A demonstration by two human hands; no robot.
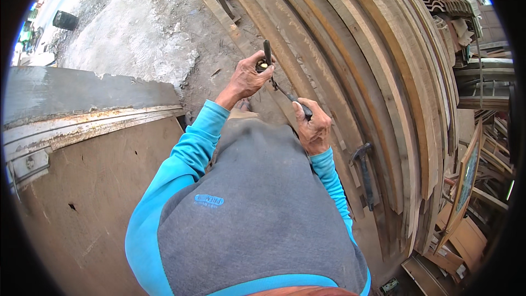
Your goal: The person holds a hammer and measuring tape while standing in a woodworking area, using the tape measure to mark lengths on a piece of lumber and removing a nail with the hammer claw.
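In front of my body, over the dirt ground, both hands are closed around a plier-like tool [283, 92] with dark grips. My right hand [314, 126] wraps the grip nearer to me. At the far end, my left hand [251, 77] is closed around the other dark grip, which sticks up past its fingers. A small round piece with a yellow spot [263, 66] shows between the left fingers; what it is I cannot tell. The tool's jaws are mostly hidden. To the right of my right forearm a dark hammer [365, 174] lies on the boards.
Long timber boards [350, 60] lie in a stack along my right side. A wooden panel [104, 186] with a rusty metal edge stands at my left. Roof tiles [457, 0] are piled far right, above wood scraps and a framed pane [466, 183]. A dark bucket [66, 20] sits far left.
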